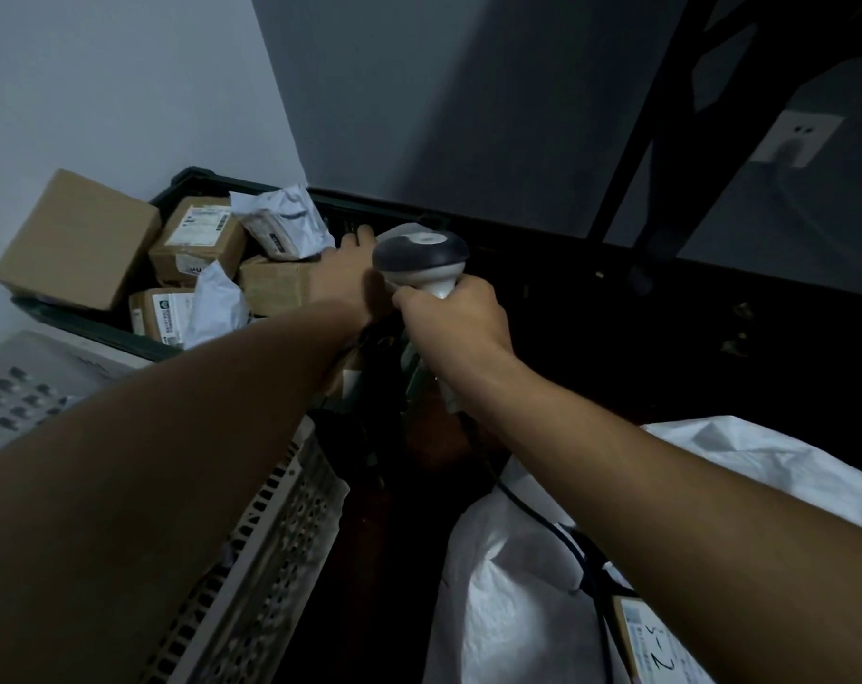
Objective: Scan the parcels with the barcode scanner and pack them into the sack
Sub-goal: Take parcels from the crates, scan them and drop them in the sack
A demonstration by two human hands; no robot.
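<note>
Dim corner, grey walls. Right hand (456, 315) fisted round scanner (421, 259) handle; smooth grey-white head up, just right of left hand. Left hand (342, 274) reaches into black crate (192, 182), fingers hidden, grip unclear; brown cardboard parcels (199, 239), crinkled bags around it. White sack (508, 585) below right forearm.

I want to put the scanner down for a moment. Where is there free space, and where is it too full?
The dark crate is crowded with parcels, and the left hand reaches among them. The right hand holds the scanner. Bare room shows on the grey perforated surface left of the crate, and on the white sack below, beside its labelled parcel.
</note>
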